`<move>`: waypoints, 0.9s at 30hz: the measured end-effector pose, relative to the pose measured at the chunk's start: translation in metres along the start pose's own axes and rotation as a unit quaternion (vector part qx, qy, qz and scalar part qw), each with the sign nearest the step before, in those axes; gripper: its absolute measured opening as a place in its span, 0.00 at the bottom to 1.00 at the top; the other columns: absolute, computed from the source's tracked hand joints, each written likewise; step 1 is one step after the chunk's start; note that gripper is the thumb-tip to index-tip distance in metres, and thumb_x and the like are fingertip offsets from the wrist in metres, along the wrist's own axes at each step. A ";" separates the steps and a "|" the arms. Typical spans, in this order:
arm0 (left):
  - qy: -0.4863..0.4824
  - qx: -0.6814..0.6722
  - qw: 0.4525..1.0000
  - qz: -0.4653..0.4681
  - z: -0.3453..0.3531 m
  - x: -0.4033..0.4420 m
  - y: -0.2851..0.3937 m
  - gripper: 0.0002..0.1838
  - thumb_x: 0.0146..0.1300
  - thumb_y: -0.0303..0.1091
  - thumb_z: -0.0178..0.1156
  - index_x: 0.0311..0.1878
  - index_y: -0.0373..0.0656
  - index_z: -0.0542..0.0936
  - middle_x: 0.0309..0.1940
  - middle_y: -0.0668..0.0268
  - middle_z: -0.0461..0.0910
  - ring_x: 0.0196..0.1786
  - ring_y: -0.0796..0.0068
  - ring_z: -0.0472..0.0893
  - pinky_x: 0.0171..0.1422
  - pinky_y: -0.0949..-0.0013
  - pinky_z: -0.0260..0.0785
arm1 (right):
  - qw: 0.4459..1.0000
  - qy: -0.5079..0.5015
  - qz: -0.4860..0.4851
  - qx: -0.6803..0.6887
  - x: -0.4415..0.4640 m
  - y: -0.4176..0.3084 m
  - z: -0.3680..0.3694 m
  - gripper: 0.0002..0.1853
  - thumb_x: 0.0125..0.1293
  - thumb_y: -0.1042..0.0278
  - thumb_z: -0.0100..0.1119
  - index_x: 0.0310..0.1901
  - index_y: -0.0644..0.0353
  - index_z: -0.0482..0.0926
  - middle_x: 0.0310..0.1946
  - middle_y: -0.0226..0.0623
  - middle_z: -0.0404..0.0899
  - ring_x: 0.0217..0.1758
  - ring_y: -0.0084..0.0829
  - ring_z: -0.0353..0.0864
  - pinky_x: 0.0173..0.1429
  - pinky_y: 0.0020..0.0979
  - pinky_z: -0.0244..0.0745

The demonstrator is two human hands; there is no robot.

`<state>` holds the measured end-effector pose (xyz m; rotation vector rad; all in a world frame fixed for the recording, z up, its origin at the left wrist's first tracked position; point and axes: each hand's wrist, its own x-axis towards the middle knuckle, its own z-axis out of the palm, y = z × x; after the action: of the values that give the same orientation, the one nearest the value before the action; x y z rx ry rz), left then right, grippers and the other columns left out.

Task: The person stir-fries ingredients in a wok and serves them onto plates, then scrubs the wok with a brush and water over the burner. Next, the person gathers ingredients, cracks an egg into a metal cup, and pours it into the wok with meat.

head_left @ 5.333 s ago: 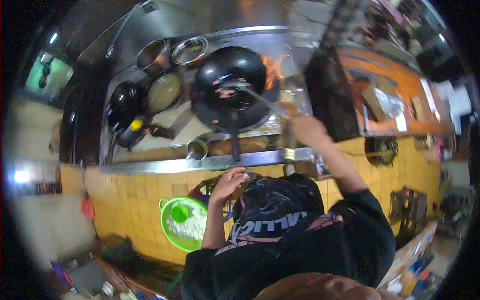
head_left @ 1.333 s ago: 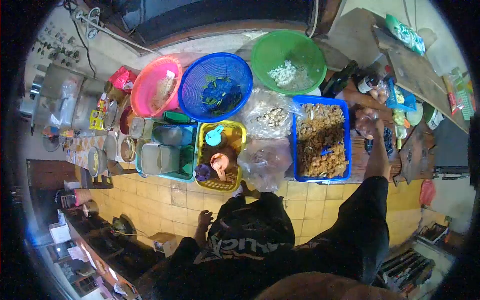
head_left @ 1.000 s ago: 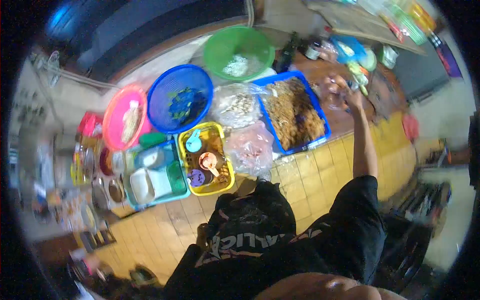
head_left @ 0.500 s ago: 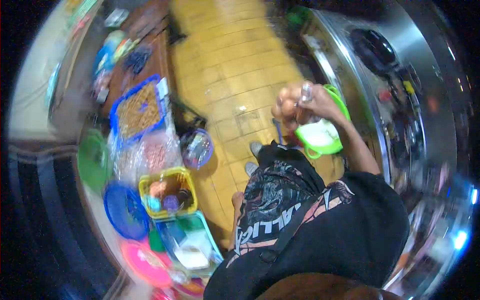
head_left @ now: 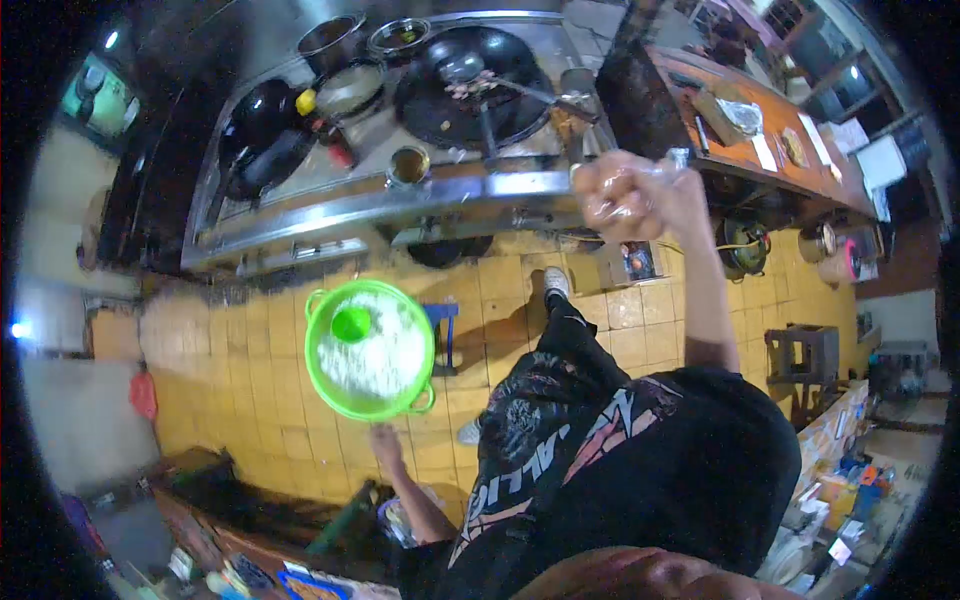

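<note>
My right hand (head_left: pixel 676 190) grips the gathered neck of a clear plastic bag of brown eggs (head_left: pixel 620 200), held up near the stove's front edge. My left hand (head_left: pixel 384 442) hangs low by the near rim of a bright green basin (head_left: pixel 318 385), with nothing in it and its fingers loosely apart. White powder (head_left: pixel 390 345) lies in the basin, and a small green cup (head_left: pixel 350 324) sits in the powder. Beside the basin's right side a blue stool (head_left: pixel 445 335) shows in part.
Ahead is a steel stove (head_left: pixel 300 232) with a large black wok (head_left: pixel 425 105) holding a ladle, several pans and a glass of brown liquid (head_left: pixel 408 166). A wooden table (head_left: pixel 690 95) stands at the right. A wooden stool (head_left: pixel 802 352) is on the yellow tiled floor (head_left: pixel 250 430).
My view has turned from the aisle to face the stove. The bag of eggs remains in my right hand, now apart from the basin in view. My left hand has come into sight.
</note>
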<state>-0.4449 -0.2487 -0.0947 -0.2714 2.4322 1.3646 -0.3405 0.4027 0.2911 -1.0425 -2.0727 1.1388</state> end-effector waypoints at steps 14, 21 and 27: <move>-0.449 -0.017 0.831 0.328 0.444 -0.007 0.713 0.20 0.62 0.30 0.58 0.56 0.39 0.70 0.49 0.62 0.76 0.44 0.78 0.76 0.50 0.73 0.69 | 0.927 0.156 -0.036 -0.339 0.386 0.206 -0.293 0.22 0.48 0.60 0.62 0.43 0.64 0.78 0.30 0.49 0.81 0.34 0.43 0.82 0.40 0.39 0.74; -0.595 0.103 0.665 0.440 0.675 -0.065 0.813 0.21 0.57 0.36 0.62 0.51 0.36 0.71 0.39 0.55 0.79 0.35 0.67 0.81 0.42 0.67 0.72 | 0.935 0.154 -0.041 -0.317 0.434 0.261 -0.298 0.17 0.45 0.64 0.61 0.39 0.61 0.77 0.30 0.51 0.79 0.36 0.49 0.80 0.39 0.43 0.74; -0.503 0.135 0.596 0.611 0.808 -0.106 0.836 0.25 0.53 0.34 0.63 0.54 0.37 0.70 0.43 0.54 0.76 0.37 0.65 0.80 0.46 0.65 0.72 | 0.950 0.085 -0.027 -0.299 0.440 0.328 -0.286 0.09 0.45 0.73 0.59 0.31 0.61 0.78 0.30 0.50 0.78 0.36 0.50 0.78 0.41 0.42 0.72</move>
<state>-0.4600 0.8771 0.2156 1.9867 1.4912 0.8754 -0.2465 1.0063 0.1888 -1.2868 -2.3390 0.3625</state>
